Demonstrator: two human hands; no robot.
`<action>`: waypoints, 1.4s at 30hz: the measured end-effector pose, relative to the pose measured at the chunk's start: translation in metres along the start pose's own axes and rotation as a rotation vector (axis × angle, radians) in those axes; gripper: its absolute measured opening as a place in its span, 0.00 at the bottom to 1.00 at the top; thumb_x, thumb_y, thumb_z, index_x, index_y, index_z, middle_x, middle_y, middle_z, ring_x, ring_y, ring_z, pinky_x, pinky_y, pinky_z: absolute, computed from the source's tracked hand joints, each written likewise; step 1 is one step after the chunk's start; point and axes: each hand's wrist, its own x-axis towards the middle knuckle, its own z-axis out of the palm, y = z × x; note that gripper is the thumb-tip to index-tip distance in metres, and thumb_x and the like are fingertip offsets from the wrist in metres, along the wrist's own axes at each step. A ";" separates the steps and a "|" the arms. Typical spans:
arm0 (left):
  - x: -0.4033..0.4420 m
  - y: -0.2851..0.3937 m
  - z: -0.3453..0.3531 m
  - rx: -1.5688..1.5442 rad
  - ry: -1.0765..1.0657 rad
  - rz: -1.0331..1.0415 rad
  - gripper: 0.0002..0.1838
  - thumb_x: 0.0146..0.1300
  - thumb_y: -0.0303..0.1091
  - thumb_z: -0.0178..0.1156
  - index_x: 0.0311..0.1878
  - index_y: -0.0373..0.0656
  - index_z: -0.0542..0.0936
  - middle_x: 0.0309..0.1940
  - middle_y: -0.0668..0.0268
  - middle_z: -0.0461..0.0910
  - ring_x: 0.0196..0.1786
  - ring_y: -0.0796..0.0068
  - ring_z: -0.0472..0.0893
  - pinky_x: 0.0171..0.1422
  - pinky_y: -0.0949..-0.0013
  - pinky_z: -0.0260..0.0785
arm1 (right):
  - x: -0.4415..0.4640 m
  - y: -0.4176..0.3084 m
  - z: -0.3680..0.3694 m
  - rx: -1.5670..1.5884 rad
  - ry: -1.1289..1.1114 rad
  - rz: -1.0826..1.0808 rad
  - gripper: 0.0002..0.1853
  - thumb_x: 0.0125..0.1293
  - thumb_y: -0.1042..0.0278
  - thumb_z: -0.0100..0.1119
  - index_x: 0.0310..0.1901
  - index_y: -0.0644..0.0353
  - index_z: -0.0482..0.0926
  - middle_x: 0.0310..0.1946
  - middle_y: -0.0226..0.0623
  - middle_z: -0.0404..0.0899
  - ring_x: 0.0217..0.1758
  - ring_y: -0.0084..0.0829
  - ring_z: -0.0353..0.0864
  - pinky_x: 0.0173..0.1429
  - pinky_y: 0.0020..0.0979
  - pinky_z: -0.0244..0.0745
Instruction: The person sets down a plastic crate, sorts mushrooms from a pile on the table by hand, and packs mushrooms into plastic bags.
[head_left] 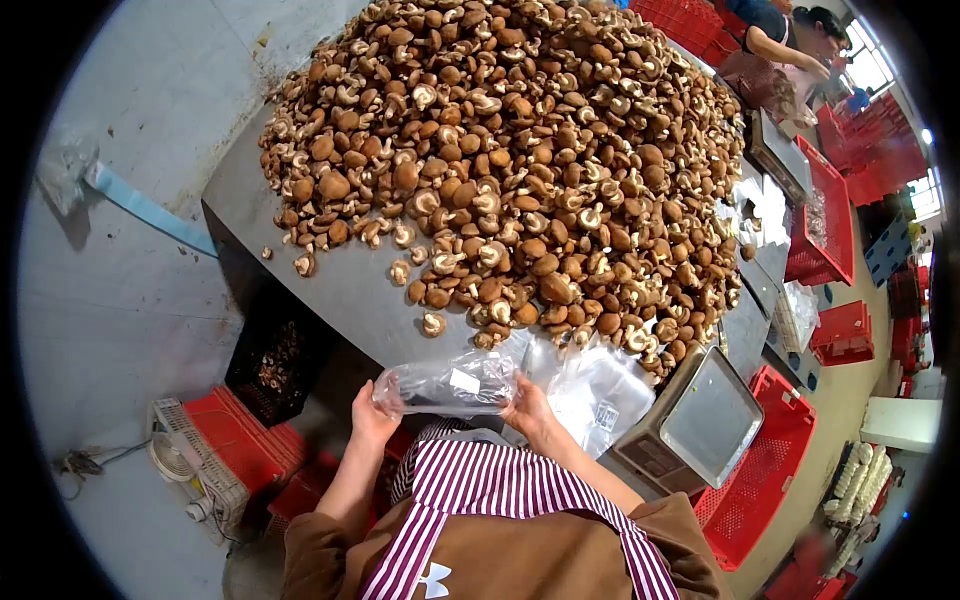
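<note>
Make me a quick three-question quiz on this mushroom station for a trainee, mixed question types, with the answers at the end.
1. Looking at the left hand and the right hand, which grips the clear plastic bag?
A: left only
B: right only
C: both

2. True or false: the big mushroom pile sits inside a red crate.

3. Fill in the blank: the nearer metal scale stands closer to the person's ____ hand.

Key:
1. C; each holds one end.
2. False; it lies loose on the grey table.
3. Right.
</note>
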 end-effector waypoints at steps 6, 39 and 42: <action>0.089 0.026 0.057 0.382 -0.178 0.108 0.23 0.77 0.51 0.42 0.55 0.43 0.77 0.42 0.61 0.84 0.37 0.70 0.81 0.34 0.68 0.73 | 0.027 -0.021 0.041 0.225 -0.022 -0.049 0.24 0.75 0.48 0.51 0.61 0.58 0.68 0.45 0.40 0.75 0.33 0.27 0.74 0.29 0.26 0.73; 0.049 -0.055 0.197 1.053 -0.494 0.237 0.13 0.69 0.44 0.64 0.49 0.47 0.78 0.39 0.74 0.82 0.37 0.84 0.77 0.37 0.75 0.67 | 0.011 -0.050 0.016 -0.058 -0.006 -0.232 0.08 0.77 0.59 0.49 0.49 0.52 0.68 0.39 0.33 0.77 0.30 0.29 0.76 0.28 0.29 0.70; 0.047 -0.054 0.187 0.887 -0.556 0.190 0.17 0.69 0.46 0.64 0.52 0.48 0.76 0.45 0.72 0.81 0.43 0.79 0.78 0.42 0.71 0.69 | 0.009 -0.051 0.017 -0.060 0.007 -0.212 0.08 0.78 0.61 0.47 0.51 0.52 0.68 0.37 0.33 0.78 0.29 0.29 0.76 0.26 0.28 0.69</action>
